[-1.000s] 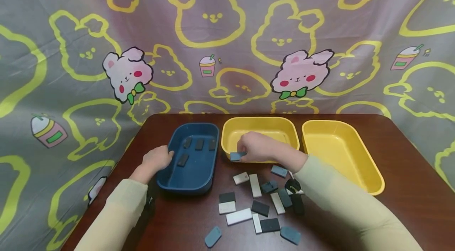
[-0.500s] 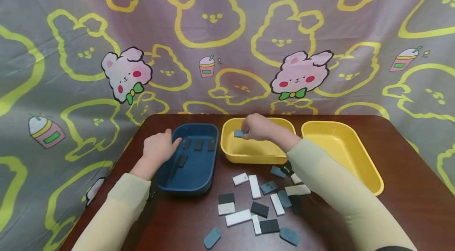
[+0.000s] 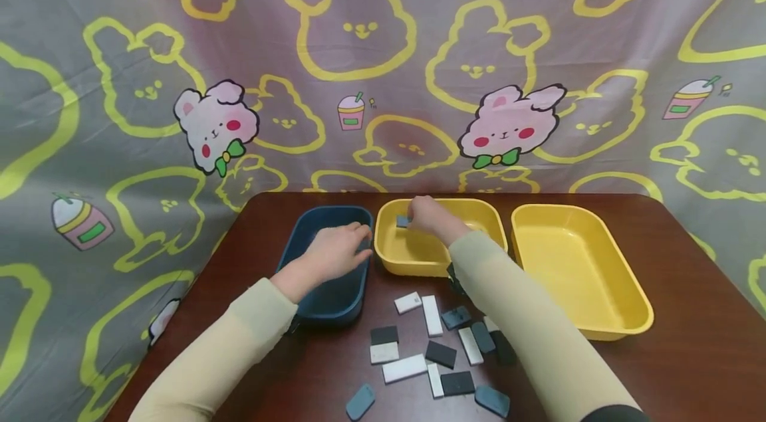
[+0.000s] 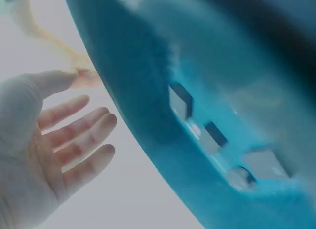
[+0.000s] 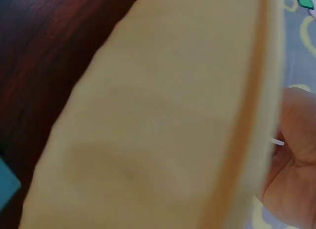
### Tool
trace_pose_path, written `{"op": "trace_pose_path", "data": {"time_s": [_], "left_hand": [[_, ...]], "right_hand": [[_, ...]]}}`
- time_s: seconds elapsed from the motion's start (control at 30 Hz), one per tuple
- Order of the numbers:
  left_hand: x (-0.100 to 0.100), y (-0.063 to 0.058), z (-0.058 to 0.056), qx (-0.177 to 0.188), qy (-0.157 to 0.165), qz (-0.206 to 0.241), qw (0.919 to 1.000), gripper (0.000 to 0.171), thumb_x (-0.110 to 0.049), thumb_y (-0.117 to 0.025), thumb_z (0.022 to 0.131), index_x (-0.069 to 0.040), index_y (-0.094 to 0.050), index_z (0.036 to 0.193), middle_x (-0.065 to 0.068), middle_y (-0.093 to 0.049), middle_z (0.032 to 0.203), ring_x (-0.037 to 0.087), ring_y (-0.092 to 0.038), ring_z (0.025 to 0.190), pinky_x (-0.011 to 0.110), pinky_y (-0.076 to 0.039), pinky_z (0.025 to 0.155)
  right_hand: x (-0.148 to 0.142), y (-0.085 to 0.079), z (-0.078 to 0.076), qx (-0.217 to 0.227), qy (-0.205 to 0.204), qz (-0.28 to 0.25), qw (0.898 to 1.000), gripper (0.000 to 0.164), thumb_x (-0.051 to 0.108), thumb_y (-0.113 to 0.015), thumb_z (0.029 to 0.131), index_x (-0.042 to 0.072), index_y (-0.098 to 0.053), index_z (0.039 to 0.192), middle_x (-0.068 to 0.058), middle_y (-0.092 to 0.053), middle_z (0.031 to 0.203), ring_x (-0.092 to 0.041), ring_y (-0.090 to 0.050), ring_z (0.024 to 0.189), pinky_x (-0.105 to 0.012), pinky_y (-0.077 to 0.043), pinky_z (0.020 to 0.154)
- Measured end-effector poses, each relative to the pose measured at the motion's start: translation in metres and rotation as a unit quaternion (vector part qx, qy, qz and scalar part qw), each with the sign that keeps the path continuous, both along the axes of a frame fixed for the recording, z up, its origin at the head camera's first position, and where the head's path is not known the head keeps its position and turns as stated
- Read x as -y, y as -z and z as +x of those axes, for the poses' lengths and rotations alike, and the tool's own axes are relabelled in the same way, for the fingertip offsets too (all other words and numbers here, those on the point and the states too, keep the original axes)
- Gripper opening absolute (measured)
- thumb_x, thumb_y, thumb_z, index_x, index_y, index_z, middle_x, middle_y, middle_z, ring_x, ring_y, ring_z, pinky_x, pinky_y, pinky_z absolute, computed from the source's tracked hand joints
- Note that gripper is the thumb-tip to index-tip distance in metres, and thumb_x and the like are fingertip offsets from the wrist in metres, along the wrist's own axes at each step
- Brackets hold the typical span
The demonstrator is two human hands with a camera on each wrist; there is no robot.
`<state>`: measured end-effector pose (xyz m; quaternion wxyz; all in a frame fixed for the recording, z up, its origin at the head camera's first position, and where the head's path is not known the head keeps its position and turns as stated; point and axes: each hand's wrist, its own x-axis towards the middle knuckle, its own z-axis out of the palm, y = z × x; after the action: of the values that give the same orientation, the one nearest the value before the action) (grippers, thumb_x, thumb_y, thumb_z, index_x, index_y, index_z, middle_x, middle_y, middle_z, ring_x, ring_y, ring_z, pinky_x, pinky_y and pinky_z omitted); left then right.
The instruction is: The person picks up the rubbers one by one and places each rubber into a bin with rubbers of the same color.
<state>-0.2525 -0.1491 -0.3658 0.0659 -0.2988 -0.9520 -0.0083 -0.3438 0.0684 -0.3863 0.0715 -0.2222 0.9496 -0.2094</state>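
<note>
In the head view my right hand (image 3: 432,217) pinches a small blue-grey block (image 3: 403,221) above the middle yellow bin (image 3: 413,268). The right wrist view shows part of that hand (image 5: 294,162), with the bin's blurred yellow wall (image 5: 143,110) beside it. My left hand (image 3: 336,250) is over the right side of the blue bin (image 3: 335,317), its fingers pointing toward the yellow bin and holding nothing. Seen from the left wrist, the fingers of the left hand (image 4: 54,145) are spread and relaxed, and several dark blocks (image 4: 181,101) lie in the blue bin.
A second yellow bin (image 3: 586,276) stands at the right. In front of the bins, white blocks (image 3: 404,368), black blocks (image 3: 457,383) and blue-grey blocks (image 3: 361,402) lie scattered on the brown table (image 3: 706,342). A patterned cloth (image 3: 383,23) hangs behind.
My right hand has carried the blue-grey block from the yellow bin's front rim up and over its inside. The left hand has left the blue bin's left rim and moved right across it.
</note>
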Motion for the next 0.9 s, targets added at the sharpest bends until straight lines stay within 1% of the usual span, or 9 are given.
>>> {"op": "trace_pose_path", "data": {"time_s": [0.07, 0.17, 0.23, 0.3, 0.37, 0.43, 0.6, 0.77, 0.9], "left_hand": [[-0.009, -0.002, 0.003, 0.016, 0.029, -0.011, 0.9994, 0.026, -0.029, -0.07, 0.09, -0.011, -0.064, 0.109, 0.001, -0.062, 0.092, 0.011, -0.057, 0.069, 0.028, -0.049, 0.059], [-0.018, -0.001, 0.004, 0.023, 0.063, -0.024, 0.9975, 0.025, -0.026, -0.071, 0.09, -0.011, -0.065, 0.109, 0.002, -0.061, 0.093, 0.012, -0.056, 0.071, 0.027, -0.049, 0.062], [-0.022, 0.001, 0.002, 0.026, 0.074, -0.033, 0.9964, 0.021, -0.024, -0.072, 0.089, -0.012, -0.067, 0.106, 0.001, -0.06, 0.091, 0.012, -0.055, 0.071, 0.026, -0.049, 0.063], [-0.022, 0.005, 0.0, 0.024, 0.083, -0.039, 0.9955, 0.013, -0.02, -0.071, 0.089, -0.013, -0.068, 0.099, -0.001, -0.058, 0.088, 0.012, -0.054, 0.069, 0.027, -0.048, 0.062], [-0.022, 0.009, -0.001, 0.03, 0.086, -0.036, 0.9952, 0.006, -0.016, -0.07, 0.089, -0.014, -0.068, 0.094, -0.002, -0.057, 0.086, 0.013, -0.054, 0.069, 0.028, -0.048, 0.063], [-0.021, 0.012, -0.002, 0.039, 0.086, -0.026, 0.9952, 0.002, -0.012, -0.068, 0.09, -0.014, -0.069, 0.092, -0.001, -0.059, 0.086, 0.013, -0.055, 0.071, 0.029, -0.049, 0.065], [-0.019, 0.019, -0.002, 0.056, 0.082, 0.011, 0.995, 0.009, -0.009, -0.066, 0.092, -0.011, -0.073, 0.098, 0.002, -0.066, 0.095, 0.016, -0.06, 0.081, 0.031, -0.051, 0.075], [-0.017, 0.021, -0.003, 0.06, 0.081, 0.025, 0.9946, 0.014, -0.011, -0.067, 0.092, -0.008, -0.074, 0.103, 0.004, -0.067, 0.1, 0.017, -0.062, 0.088, 0.032, -0.052, 0.08], [-0.015, 0.022, -0.004, 0.067, 0.083, 0.03, 0.9939, 0.016, -0.013, -0.068, 0.092, -0.009, -0.074, 0.106, 0.004, -0.068, 0.103, 0.017, -0.063, 0.09, 0.032, -0.052, 0.082]], "right_hand": [[0.003, 0.006, -0.003, -0.004, 0.006, 0.007, 1.0, 0.039, 0.0, -0.067, 0.08, 0.011, -0.039, 0.055, 0.002, -0.027, 0.055, -0.014, -0.027, 0.051, -0.027, -0.027, 0.052], [0.007, 0.013, -0.006, -0.023, 0.009, 0.023, 0.999, 0.038, -0.002, -0.064, 0.08, 0.011, -0.038, 0.056, 0.001, -0.03, 0.056, -0.016, -0.031, 0.054, -0.029, -0.031, 0.055], [0.01, 0.016, -0.007, -0.036, 0.011, 0.04, 0.999, 0.033, -0.001, -0.063, 0.081, 0.01, -0.041, 0.059, -0.001, -0.038, 0.06, -0.018, -0.037, 0.058, -0.032, -0.038, 0.059], [0.012, 0.02, -0.007, -0.04, 0.013, 0.056, 0.998, 0.026, -0.001, -0.061, 0.081, 0.009, -0.045, 0.064, -0.004, -0.045, 0.065, -0.02, -0.042, 0.064, -0.035, -0.042, 0.066], [0.014, 0.023, -0.007, -0.038, 0.016, 0.067, 0.997, 0.018, -0.003, -0.06, 0.08, 0.007, -0.05, 0.069, -0.006, -0.052, 0.071, -0.021, -0.045, 0.067, -0.037, -0.045, 0.07], [0.016, 0.026, -0.006, -0.03, 0.021, 0.076, 0.996, 0.015, -0.006, -0.057, 0.079, 0.006, -0.052, 0.071, -0.008, -0.055, 0.074, -0.021, -0.046, 0.069, -0.038, -0.046, 0.071], [0.016, 0.031, -0.003, -0.033, 0.032, 0.08, 0.996, 0.014, -0.008, -0.055, 0.079, 0.005, -0.055, 0.072, -0.009, -0.059, 0.078, -0.021, -0.049, 0.071, -0.038, -0.048, 0.074], [0.017, 0.03, 0.0, -0.035, 0.044, 0.067, 0.996, 0.013, -0.008, -0.054, 0.081, 0.004, -0.057, 0.077, -0.01, -0.06, 0.083, -0.023, -0.054, 0.076, -0.039, -0.048, 0.079], [0.017, 0.029, 0.0, -0.036, 0.046, 0.065, 0.996, 0.013, -0.009, -0.055, 0.079, 0.003, -0.058, 0.077, -0.011, -0.06, 0.083, -0.024, -0.056, 0.079, -0.04, -0.048, 0.081]]}}
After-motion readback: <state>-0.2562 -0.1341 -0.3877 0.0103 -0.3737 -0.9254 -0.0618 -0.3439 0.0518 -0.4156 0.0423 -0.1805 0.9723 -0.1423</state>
